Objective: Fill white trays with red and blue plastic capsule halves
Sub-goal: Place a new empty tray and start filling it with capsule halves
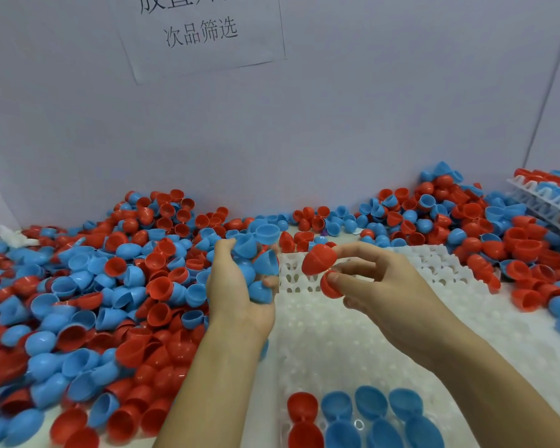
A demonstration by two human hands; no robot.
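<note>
Above white tray (pixel 353 334) | left hand (pixel 240 286) grasps several blue halves (pixel 256 263) | right hand (pixel 379 282) pinches two red halves (pixel 319 258) | loose halves pile (pixel 94 286) on surface

The white paper sign (pixel 201 30) loses its top line to the upper edge; stacked filled white trays (pixel 550 195) run off right.

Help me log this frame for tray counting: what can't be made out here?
- Head view: how many blue halves the left hand grips; its fingers hide some.
- White tray: the near rows are cut off by the bottom edge, so the fill count is unknown.
- Stacked trays: cut off by the right edge.
- Paper sign: its top line is cut off by the top edge.
- Right hand: it partly covers the lower red half.
</note>
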